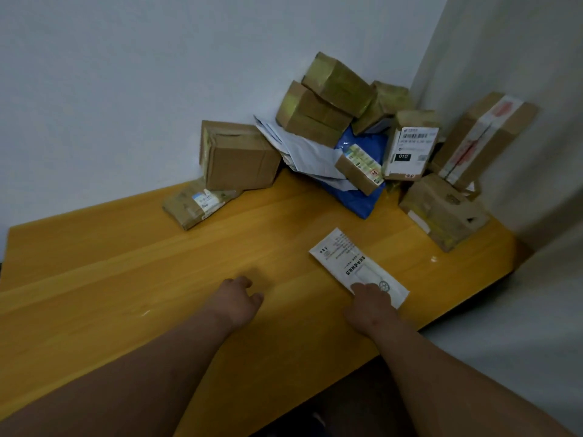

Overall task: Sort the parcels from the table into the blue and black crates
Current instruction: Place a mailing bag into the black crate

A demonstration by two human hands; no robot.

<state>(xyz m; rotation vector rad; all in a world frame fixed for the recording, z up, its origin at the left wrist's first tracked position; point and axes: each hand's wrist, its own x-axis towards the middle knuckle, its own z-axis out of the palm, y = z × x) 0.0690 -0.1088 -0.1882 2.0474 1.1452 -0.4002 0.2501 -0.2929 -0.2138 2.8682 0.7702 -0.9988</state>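
Head: right hand [370, 305] presses white envelope [353, 263].

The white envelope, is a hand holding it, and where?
The right hand rests on the near end of the white envelope; whether it grips cannot be told. The left hand holds nothing.

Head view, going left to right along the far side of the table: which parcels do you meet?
Flat taped parcel → brown carton → blue mailer bag → box labelled 010 → tall box with red print.
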